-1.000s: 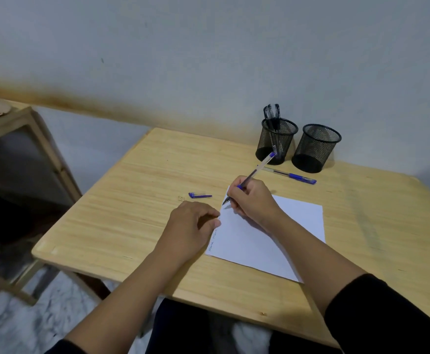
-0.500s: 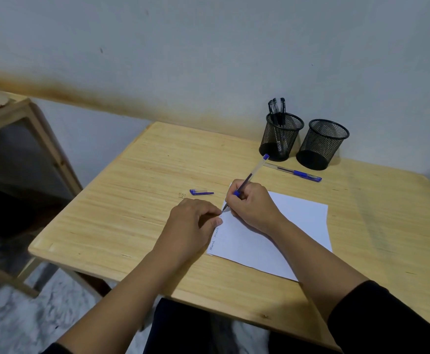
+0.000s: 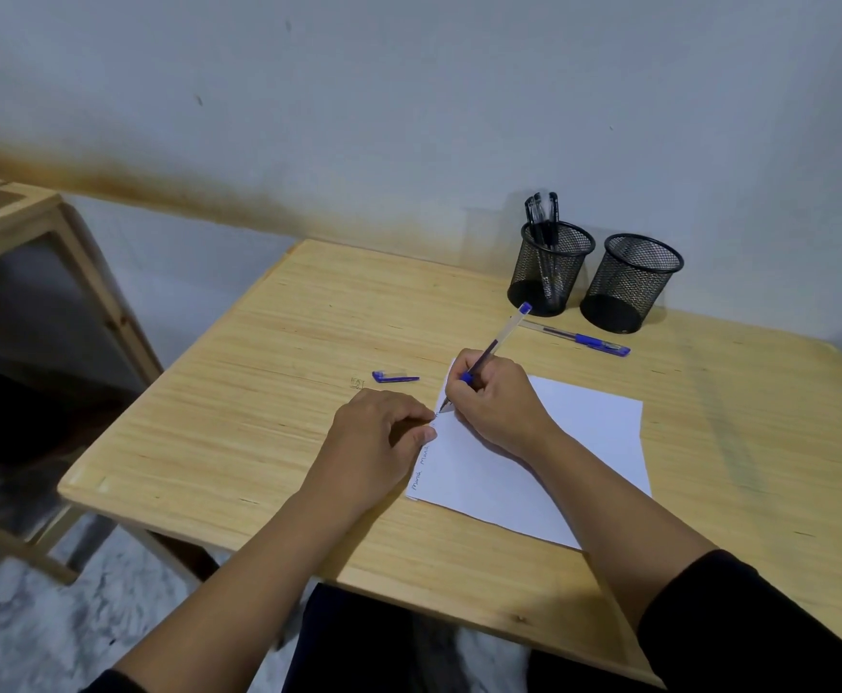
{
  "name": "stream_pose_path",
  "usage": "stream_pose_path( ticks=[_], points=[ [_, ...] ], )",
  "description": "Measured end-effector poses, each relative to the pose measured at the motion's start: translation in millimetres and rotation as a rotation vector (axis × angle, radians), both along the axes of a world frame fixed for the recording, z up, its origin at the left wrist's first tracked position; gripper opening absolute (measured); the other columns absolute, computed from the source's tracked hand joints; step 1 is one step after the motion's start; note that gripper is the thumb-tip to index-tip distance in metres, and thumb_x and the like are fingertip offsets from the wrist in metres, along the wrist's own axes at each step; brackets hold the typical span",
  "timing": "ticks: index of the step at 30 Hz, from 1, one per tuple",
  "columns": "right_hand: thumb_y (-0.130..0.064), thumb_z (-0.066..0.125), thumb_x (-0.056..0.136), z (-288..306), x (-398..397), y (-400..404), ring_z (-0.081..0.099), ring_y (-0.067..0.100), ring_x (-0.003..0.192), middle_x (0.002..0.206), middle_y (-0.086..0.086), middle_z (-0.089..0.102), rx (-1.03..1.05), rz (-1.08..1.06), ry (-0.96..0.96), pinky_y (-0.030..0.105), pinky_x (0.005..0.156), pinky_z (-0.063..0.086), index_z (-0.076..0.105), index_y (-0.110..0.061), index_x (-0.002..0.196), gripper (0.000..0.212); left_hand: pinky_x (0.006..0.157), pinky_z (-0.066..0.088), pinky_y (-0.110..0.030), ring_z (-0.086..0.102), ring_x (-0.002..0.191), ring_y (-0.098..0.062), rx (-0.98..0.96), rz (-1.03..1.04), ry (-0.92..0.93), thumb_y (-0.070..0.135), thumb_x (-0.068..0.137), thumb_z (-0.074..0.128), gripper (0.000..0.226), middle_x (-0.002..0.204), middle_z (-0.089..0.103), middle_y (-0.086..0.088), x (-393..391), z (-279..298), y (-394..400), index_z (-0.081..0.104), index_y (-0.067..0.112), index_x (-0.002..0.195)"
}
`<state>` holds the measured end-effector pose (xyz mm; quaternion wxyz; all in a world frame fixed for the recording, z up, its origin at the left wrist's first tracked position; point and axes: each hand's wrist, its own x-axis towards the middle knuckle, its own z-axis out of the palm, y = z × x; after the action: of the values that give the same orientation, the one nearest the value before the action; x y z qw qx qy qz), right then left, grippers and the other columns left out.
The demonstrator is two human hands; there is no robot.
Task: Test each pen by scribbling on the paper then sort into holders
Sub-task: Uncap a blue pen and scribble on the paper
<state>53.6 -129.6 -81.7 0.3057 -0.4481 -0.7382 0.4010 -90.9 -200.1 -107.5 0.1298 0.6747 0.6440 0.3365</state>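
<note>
My right hand [image 3: 494,400] grips a blue pen [image 3: 501,340] with its tip on the left edge of a white paper sheet [image 3: 579,442], where small written words run along the margin. My left hand [image 3: 378,437] rests as a loose fist on the table, thumb pressing the paper's left edge. The pen's blue cap [image 3: 395,377] lies on the wood just beyond my left hand. A second capped blue pen [image 3: 579,338] lies in front of two black mesh holders. The left holder [image 3: 551,270] has several black pens in it; the right holder [image 3: 631,282] looks empty.
The wooden table [image 3: 258,392] stands against a pale wall. A second wooden frame table [image 3: 18,217] stands to the left, with a gap and marbled floor [image 3: 33,617] between them.
My right hand has shifted the pen slightly along the paper's left edge as it writes. The left hand stays in place. The camera view has moved a little.
</note>
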Motion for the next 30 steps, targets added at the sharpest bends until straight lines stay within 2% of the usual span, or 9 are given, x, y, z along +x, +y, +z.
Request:
stream_pose_path(
  ticks=[3,9,18,23,27,30],
  points=[
    [-0.004,0.052,0.084,0.1,0.4,-0.2,0.047,0.016,0.057,0.059,0.003,0.051,0.004,-0.013,0.015,0.028,0.055,0.041,0.053,-0.017,0.066,0.023,0.078,0.023,0.005,0.048,0.100,-0.002,-0.006,0.004,0.001,0.028,0.083,0.064,0.018,0.102,0.069,0.014,0.2,0.1,-0.4,0.070,0.025,0.100],
    [-0.004,0.052,0.085,1.4,-0.7,-1.0,0.046,0.014,0.055,0.057,0.001,0.050,0.018,-0.017,0.000,0.023,0.053,0.039,0.052,-0.019,0.064,0.026,0.079,0.023,0.005,0.050,0.102,-0.005,-0.009,0.002,-0.002,0.027,0.083,0.064,0.018,0.103,0.070,0.013,0.9,1.5,-1.2,0.070,0.024,0.100],
    [-0.006,0.053,0.084,-0.2,-1.1,-0.1,0.048,0.019,0.057,0.058,0.004,0.051,0.019,-0.039,0.012,0.029,0.055,0.041,0.053,-0.018,0.066,0.023,0.080,0.026,0.003,0.051,0.106,-0.007,-0.008,0.005,-0.013,0.027,0.083,0.064,0.019,0.104,0.069,0.011,1.0,2.0,-2.4,0.069,0.024,0.101],
    [-0.006,0.053,0.085,-0.8,-1.3,0.0,0.047,0.018,0.055,0.057,0.003,0.050,0.005,-0.043,0.027,0.027,0.053,0.040,0.053,-0.019,0.065,0.024,0.081,0.024,0.005,0.051,0.106,-0.006,-0.013,0.007,-0.013,0.027,0.083,0.064,0.019,0.105,0.069,0.012,0.9,1.5,-2.0,0.069,0.025,0.101],
    [-0.006,0.053,0.085,-0.7,-1.6,0.1,0.045,0.012,0.055,0.058,0.002,0.050,0.028,-0.065,0.009,0.019,0.051,0.038,0.054,-0.015,0.068,0.020,0.080,0.023,0.006,0.051,0.106,-0.006,-0.011,0.004,-0.006,0.028,0.083,0.063,0.019,0.105,0.069,0.013,1.0,1.4,-1.8,0.069,0.025,0.102],
    [-0.006,0.053,0.085,-1.2,-1.9,0.2,0.045,0.012,0.057,0.060,0.002,0.051,0.040,-0.056,0.009,0.020,0.053,0.039,0.054,-0.015,0.068,0.019,0.080,0.024,0.005,0.051,0.106,-0.007,-0.007,0.006,-0.010,0.027,0.083,0.064,0.020,0.105,0.069,0.012,0.9,1.3,-1.6,0.069,0.025,0.102]
  ],
)
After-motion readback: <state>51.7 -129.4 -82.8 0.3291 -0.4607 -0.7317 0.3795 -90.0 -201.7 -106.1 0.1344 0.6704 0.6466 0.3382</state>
